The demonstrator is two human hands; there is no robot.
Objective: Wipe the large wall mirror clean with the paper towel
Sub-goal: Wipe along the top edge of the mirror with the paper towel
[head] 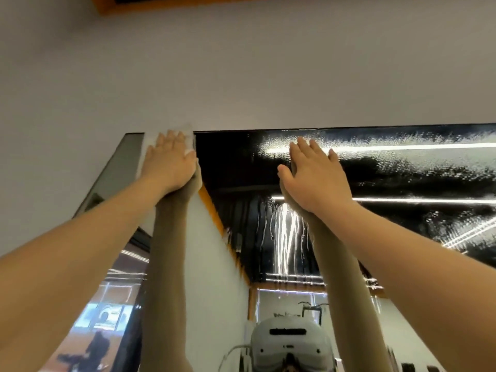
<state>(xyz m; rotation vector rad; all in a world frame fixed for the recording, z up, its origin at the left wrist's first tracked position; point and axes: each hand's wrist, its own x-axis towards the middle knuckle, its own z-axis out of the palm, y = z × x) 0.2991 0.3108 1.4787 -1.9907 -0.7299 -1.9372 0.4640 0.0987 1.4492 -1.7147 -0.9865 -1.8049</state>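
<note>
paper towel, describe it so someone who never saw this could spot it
Find the large wall mirror and follow its top edge to the left corner. There the left hand presses a white paper towel flat against the glass; the right hand has nothing under it.

Indoor commercial or office-type space, large wall mirror [349, 183] reflecting black ceiling, linear strip lights [402, 147], glass partitions [118, 299]

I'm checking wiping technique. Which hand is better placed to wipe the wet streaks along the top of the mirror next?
The left hand: it presses the paper towel flat at the mirror top edge. The right hand rests bare on the wet glass.
</note>
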